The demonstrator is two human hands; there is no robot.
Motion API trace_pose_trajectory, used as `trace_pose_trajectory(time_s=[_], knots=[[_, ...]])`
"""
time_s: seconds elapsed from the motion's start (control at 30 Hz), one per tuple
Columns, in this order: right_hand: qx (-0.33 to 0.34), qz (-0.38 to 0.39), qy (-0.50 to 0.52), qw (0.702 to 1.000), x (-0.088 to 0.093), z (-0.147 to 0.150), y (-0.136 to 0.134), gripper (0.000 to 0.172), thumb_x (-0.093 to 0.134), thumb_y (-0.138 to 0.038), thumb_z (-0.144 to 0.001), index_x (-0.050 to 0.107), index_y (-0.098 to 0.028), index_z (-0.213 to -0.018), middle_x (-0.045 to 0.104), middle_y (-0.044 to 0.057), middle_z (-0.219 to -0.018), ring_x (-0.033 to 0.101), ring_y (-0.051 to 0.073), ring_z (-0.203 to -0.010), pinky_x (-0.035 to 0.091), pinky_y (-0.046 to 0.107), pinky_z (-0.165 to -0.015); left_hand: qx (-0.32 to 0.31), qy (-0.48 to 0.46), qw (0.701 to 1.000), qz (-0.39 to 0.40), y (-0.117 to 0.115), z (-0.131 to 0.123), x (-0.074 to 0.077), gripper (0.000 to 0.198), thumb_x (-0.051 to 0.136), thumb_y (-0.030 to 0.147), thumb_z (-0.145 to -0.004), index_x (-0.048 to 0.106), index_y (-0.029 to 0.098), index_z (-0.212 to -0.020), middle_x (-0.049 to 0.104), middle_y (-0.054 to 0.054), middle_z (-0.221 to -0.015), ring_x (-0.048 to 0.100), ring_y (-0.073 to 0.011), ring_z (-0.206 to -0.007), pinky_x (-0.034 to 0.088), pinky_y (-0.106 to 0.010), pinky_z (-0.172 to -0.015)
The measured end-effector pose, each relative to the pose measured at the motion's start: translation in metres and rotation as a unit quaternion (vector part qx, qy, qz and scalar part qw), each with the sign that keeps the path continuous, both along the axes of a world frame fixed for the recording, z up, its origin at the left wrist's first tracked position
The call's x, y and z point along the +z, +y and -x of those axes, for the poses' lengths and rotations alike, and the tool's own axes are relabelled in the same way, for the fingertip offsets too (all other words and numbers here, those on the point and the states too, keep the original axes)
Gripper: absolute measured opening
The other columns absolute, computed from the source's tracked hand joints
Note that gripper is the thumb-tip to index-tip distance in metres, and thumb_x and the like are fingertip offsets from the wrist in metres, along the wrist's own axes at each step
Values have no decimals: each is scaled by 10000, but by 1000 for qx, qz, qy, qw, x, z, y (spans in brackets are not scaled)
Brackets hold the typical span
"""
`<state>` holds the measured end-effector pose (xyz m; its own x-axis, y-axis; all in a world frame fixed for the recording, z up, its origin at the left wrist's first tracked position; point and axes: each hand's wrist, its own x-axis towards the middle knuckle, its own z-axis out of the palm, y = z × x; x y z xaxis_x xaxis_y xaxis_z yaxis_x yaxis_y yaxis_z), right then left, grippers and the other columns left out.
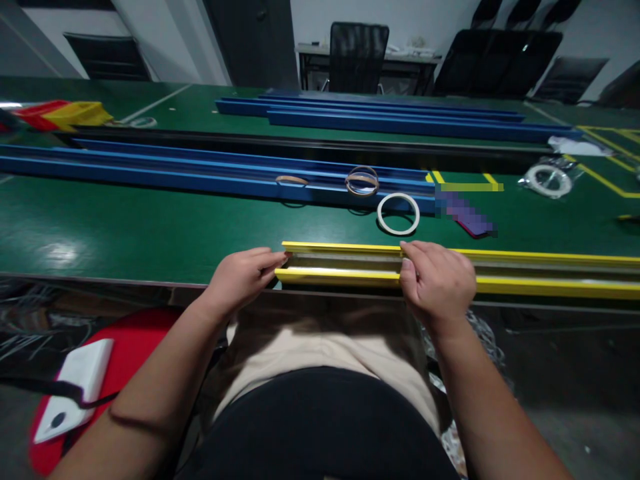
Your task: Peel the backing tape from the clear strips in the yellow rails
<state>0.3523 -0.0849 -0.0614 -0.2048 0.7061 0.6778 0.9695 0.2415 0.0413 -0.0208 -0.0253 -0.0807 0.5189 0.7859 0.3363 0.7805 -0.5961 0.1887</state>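
A long yellow channel profile (345, 275) lies along the near table edge, its open groove facing up and its right part running out of view. My right hand (440, 280) is closed over it, thumb and fingers pressing on its rails. At the channel's left end, my left hand (247, 277) is closed in a pinch, fingertips at the end of the groove. Whatever sits between those fingertips is too small to make out. Just beyond the channel, a white tape roll (399, 232) lies flat on the green table (150, 230).
Blue channels (200, 175) stretch across the table, with tan tape rings (362, 181) on them. Behind is a black profile (310, 143). A wrapped white roll (549, 181) and a blurred-out purple object (467, 213) lie right; a yellow bin (80, 115) stands far left.
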Motion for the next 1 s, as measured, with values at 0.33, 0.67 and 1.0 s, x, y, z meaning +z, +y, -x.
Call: trace_pose_trajectory(time_s=[0.33,0.67,1.0], knots=[[1,-1,4,1000,-1,-1,-1,324,562,-292,-905,716,-193,-1172,749,54,-1137,680,236,-1051,388,372,-937,-5,40,998,-44,-3,-2,-1,357,512,165,-891,737,274,-1145,720,-15,-883,633,-144,-727,434,-245,-614],[-1,16,19,1000,0,0,-1,337,540,-296,-914,705,-198,-1191,743,72,-1158,662,246,-1073,364,388,-957,7,33,999,-32,-3,-2,-2,370,534,146,-859,740,299,-1126,743,-10,-941,649,-139,-762,455,-237,-646],[7,23,20,1000,4,1,-3,324,528,-315,-947,700,-189,-1192,736,75,-1167,651,238,-1070,357,385,-944,27,57,997,-52,-7,-3,-6,420,500,156,-855,727,285,-1184,721,-17,-884,635,-151,-730,449,-243,-641]])
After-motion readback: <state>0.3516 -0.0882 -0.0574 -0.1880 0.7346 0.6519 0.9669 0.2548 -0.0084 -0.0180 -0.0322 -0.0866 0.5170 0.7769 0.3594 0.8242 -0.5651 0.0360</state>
